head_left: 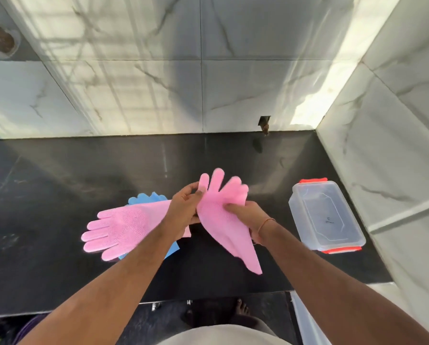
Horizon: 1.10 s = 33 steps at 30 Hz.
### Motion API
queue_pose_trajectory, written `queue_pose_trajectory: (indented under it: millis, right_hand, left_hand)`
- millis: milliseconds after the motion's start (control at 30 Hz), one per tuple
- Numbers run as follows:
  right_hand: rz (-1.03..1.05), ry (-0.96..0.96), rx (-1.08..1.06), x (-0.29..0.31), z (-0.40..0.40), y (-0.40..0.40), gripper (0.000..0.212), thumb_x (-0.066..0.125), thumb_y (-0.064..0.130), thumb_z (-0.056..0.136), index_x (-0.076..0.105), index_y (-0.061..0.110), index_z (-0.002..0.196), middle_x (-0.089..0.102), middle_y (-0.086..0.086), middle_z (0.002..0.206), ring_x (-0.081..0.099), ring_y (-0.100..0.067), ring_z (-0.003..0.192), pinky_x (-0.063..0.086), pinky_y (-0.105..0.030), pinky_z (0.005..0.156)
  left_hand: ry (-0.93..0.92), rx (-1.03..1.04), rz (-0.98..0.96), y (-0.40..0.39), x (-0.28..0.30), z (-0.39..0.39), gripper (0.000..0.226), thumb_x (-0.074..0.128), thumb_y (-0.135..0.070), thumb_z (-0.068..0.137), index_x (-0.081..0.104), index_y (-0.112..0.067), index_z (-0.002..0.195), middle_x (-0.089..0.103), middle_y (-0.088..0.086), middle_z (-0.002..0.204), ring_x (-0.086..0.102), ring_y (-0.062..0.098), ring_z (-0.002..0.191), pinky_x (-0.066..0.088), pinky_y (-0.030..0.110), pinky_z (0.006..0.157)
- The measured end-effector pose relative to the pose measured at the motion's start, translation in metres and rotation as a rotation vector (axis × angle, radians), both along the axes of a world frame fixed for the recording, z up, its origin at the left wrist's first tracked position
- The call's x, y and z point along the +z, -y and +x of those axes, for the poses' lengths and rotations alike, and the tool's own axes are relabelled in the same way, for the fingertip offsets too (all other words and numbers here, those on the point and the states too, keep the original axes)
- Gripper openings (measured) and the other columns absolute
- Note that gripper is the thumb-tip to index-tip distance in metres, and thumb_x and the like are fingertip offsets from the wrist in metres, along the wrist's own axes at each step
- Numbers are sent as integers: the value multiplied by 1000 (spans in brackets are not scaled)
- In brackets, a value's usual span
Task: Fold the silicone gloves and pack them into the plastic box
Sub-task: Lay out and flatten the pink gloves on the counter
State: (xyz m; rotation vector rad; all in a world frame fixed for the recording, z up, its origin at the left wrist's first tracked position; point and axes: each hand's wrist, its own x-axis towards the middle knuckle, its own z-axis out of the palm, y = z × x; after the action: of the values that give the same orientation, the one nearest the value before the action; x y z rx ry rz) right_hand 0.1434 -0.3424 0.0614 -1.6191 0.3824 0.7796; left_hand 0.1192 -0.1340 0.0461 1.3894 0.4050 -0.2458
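Both my hands hold one pink silicone glove (223, 220) up above the black counter (59, 185), fingers pointing away and cuff hanging toward me. My left hand (186, 207) pinches it near the thumb; my right hand (248, 215) grips its palm edge. A second pink glove (118, 225) lies flat on the counter to the left, fingers pointing left, on top of a blue glove (146, 198) that mostly hides beneath it. The clear plastic box (325, 215) with orange-red clips stands on the counter to the right, nothing inside, no lid on.
Marble-tiled walls rise behind the counter and along its right side, close to the box. A small dark hole (264, 122) sits in the back wall just above the counter. The counter's front edge runs below my forearms; my foot (242, 308) shows on the floor.
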Motion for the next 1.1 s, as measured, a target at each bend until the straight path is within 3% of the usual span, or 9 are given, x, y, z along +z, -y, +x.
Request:
queue_pose_trajectory:
  millis: [133, 200, 300, 467, 633, 733, 900, 967, 1100]
  right_hand:
    - [-126, -7, 28, -21, 5, -17, 33, 76, 14, 95, 67, 7, 126, 73, -13, 123, 68, -36, 117, 58, -50, 98]
    - [-151, 0, 35, -36, 3, -12, 36, 79, 8, 91, 65, 9, 123, 72, -9, 121, 68, -32, 115, 58, -44, 89]
    - [-201, 51, 132, -44, -7, -9, 48, 83, 10, 87, 60, 17, 129, 70, -2, 122, 67, -27, 115, 58, -50, 101]
    - [-225, 114, 251, -50, -24, 4, 68, 96, 25, 76, 57, 25, 132, 74, -1, 118, 72, -22, 109, 60, -40, 100]
    - [-427, 289, 497, -48, -39, 13, 27, 94, 40, 74, 72, 31, 86, 68, 14, 98, 67, -7, 86, 52, -19, 70]
    - [-406, 438, 458, -46, -47, 13, 19, 86, 36, 86, 70, 25, 87, 69, 9, 100, 66, -12, 90, 56, -26, 79]
    - [-50, 12, 181, -37, -61, 7, 17, 59, 30, 109, 56, 19, 122, 71, -8, 119, 73, -37, 105, 67, -49, 80]
    - [87, -186, 105, -34, -68, 6, 17, 53, 32, 112, 51, 21, 126, 75, -13, 118, 79, -38, 93, 68, -48, 69]
    - [95, -251, 168, -42, -85, 3, 11, 50, 31, 113, 46, 27, 123, 83, -14, 99, 82, -32, 75, 68, -41, 64]
  left_hand:
    - [-112, 191, 186, 2, -26, 9, 18, 60, -32, 112, 74, -28, 123, 81, -2, 111, 78, 25, 105, 64, 29, 62]
    - [-138, 194, 247, -2, -36, 11, 26, 58, -25, 112, 70, -19, 135, 79, 4, 119, 75, 27, 109, 67, 36, 73]
    - [-170, 187, 270, -9, -48, 14, 32, 61, -17, 111, 64, -15, 143, 76, 7, 129, 73, 30, 119, 64, 52, 99]
    - [-222, 272, 245, -17, -56, 17, 32, 61, -18, 111, 64, -17, 143, 75, 6, 130, 73, 29, 118, 66, 50, 95]
    - [-235, 247, 302, -19, -60, 17, 33, 59, -25, 112, 66, -19, 143, 76, 2, 127, 74, 28, 116, 63, 48, 100]
    - [-219, 169, 388, -21, -62, 14, 31, 60, -30, 111, 68, -23, 140, 78, -2, 126, 74, 26, 116, 60, 51, 107]
    - [-137, 149, 436, -27, -66, 9, 29, 63, -20, 110, 70, -17, 137, 79, 1, 123, 76, 24, 113, 62, 44, 104]
    - [-91, 143, 489, -30, -67, 3, 28, 66, -17, 108, 72, -13, 135, 81, -1, 115, 79, 18, 104, 66, 36, 96]
    - [-42, 142, 634, -36, -68, -2, 27, 71, -15, 104, 74, -11, 131, 83, 4, 110, 80, 20, 98, 66, 39, 94]
